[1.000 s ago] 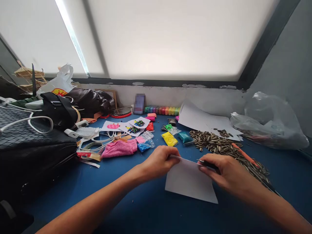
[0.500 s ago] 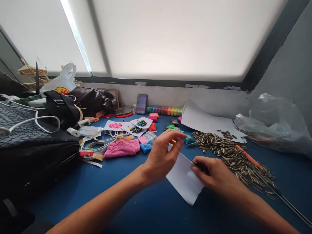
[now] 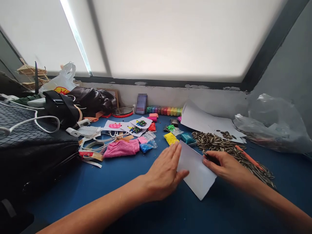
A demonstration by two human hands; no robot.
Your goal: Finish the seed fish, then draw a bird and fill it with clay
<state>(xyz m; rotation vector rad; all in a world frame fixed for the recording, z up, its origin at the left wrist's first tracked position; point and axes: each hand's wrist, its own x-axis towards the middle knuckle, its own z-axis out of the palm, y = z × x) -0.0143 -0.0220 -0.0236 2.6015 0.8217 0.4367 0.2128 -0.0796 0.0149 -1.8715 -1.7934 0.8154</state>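
A white sheet of paper (image 3: 197,174) lies at a slant on the blue tabletop in front of me. My left hand (image 3: 164,172) is at its left edge, fingers straight and thumb spread over the paper; whether the palm touches it I cannot tell. My right hand (image 3: 223,164) is closed around a small black object (image 3: 211,158) at the sheet's right edge; its kind is mostly hidden by the fingers. Just beyond the paper are a yellow clay packet (image 3: 171,138) and a teal packet (image 3: 188,138).
Striped sunflower seeds (image 3: 216,143) are heaped to the right, an orange-handled tool (image 3: 248,157) lying across them. White sheets (image 3: 200,118) and a plastic bag (image 3: 273,126) sit behind. Leftward are decorated cards (image 3: 125,127), a pink cloth (image 3: 122,148), cables and a black bag (image 3: 36,156).
The paper has shifted right along with my right hand and the black object. My left hand has lowered from above the paper to its left edge, its fingers straightening.
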